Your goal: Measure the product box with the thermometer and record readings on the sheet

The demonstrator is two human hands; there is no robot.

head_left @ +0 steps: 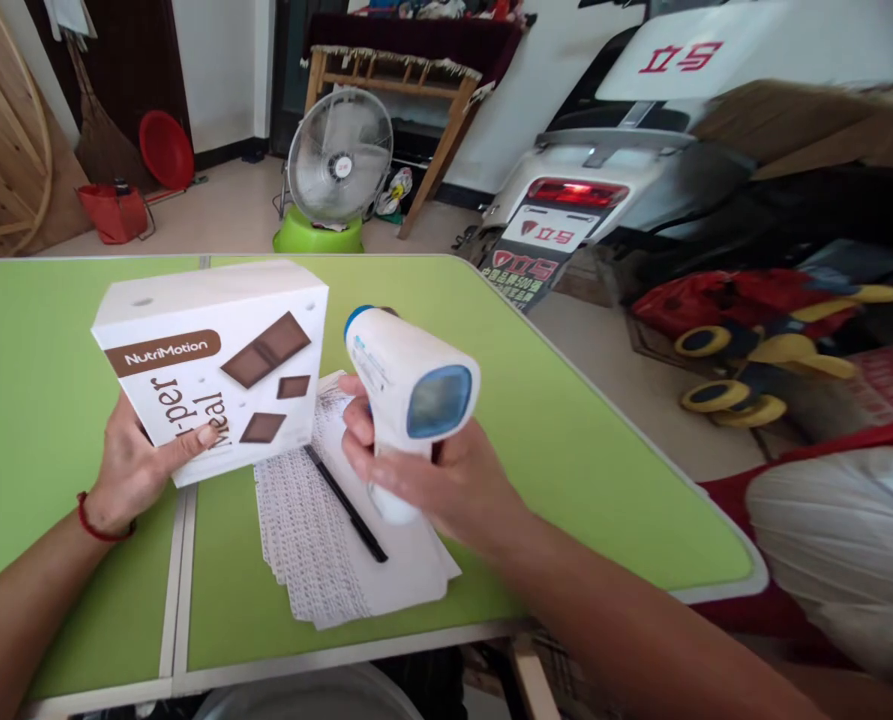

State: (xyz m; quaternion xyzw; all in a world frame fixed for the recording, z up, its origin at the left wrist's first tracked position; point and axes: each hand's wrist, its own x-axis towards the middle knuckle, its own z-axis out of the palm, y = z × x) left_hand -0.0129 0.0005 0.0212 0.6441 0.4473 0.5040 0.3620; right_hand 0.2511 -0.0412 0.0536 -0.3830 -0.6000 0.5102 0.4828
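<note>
My left hand (135, 455) grips a white box (266, 300) by its lower left corner, thumb across the front. The box carries a brown "NutriMotion" band and pictures of chocolate pieces. In my right hand (446, 480) is a white infrared thermometer (397, 350), its fingers wrapped round the handle. A blue-framed display faces me, too dim to read, and its blue-rimmed nose points away toward the upper left. Below both hands lie sheets of paper (318, 550) covered partly in handwriting. A black pen (348, 505) rests on the sheets, between the box and the thermometer.
The green folding table (566, 480) has a metal-edged seam left of the papers. Beyond it, a fan (341, 160) stands on a green stool (315, 235). A white scooter (581, 190) is parked at the right, near a yellow-wheeled object (746, 370). Red basins stand at the back left.
</note>
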